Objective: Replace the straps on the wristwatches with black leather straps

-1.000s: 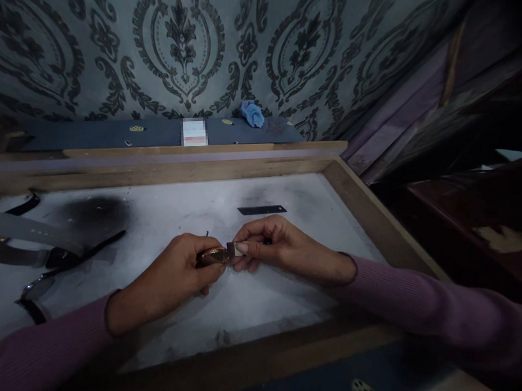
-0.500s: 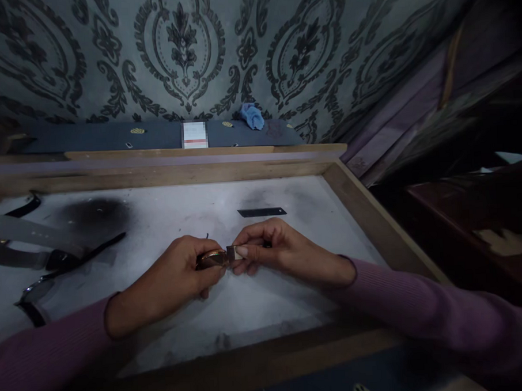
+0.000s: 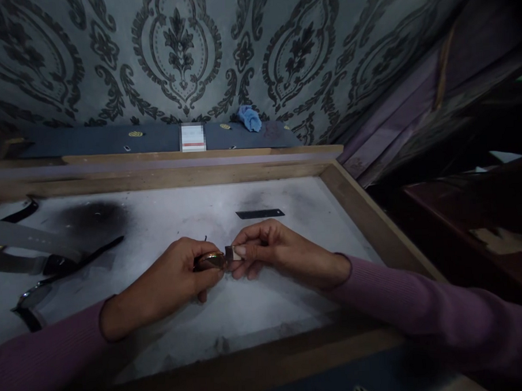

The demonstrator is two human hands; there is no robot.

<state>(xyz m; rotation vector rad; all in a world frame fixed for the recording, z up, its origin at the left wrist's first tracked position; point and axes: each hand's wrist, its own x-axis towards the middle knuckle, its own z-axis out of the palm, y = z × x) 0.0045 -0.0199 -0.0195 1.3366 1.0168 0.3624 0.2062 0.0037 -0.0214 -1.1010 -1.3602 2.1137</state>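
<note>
Close over the white tray [image 3: 162, 315], my left hand [image 3: 173, 277] is closed around a gold-rimmed watch [image 3: 211, 260], its edge showing between thumb and fingers. Just to the right, my right hand [image 3: 281, 252] pinches a short dark watch strap [image 3: 229, 253] with a pale patch under the thumb. The strap end sits right at the watch's side; whether they are joined I cannot tell. Most of the strap is hidden by my fingers. Beyond my right hand lies a flat black cutter blade [image 3: 260, 214].
Several watches and straps [image 3: 60, 265] lie at the tray's left. A wooden rim [image 3: 366, 231] borders the tray. On the ledge behind are a small white box [image 3: 193, 137] and a crumpled blue cloth [image 3: 249, 119]. A dark red surface [image 3: 443, 210] stands at right.
Both hands keep the same hold on the watch and strap. The whole view has shifted slightly; nothing on the tray has visibly moved.
</note>
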